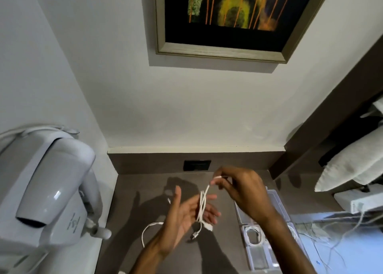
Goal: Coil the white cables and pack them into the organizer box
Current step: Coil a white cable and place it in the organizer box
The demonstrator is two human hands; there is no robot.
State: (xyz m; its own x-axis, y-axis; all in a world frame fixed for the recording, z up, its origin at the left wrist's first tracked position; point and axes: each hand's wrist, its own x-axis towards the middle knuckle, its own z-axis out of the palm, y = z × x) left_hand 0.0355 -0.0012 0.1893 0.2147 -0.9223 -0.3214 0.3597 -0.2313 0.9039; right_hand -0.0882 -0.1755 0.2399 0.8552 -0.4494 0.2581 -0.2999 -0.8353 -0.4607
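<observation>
A white cable [202,206] is looped several times around the spread fingers of my left hand [186,213], above the brown desk. Two connector ends dangle below that hand. My right hand [242,187] is higher and to the right, pinching the cable's free end between thumb and fingers. Another stretch of white cable [148,229] curves on the desk to the left of my left wrist. The clear organizer box [259,251] lies on the desk under my right forearm, with a coiled white cable [252,235] in one compartment.
A wall-mounted white hair dryer [53,186] juts out at the left. A black socket [196,165] sits in the desk's back panel. At the right are a pillow [352,166], a white adapter [360,201] and several thin loose wires [331,238]. A framed picture [228,20] hangs above.
</observation>
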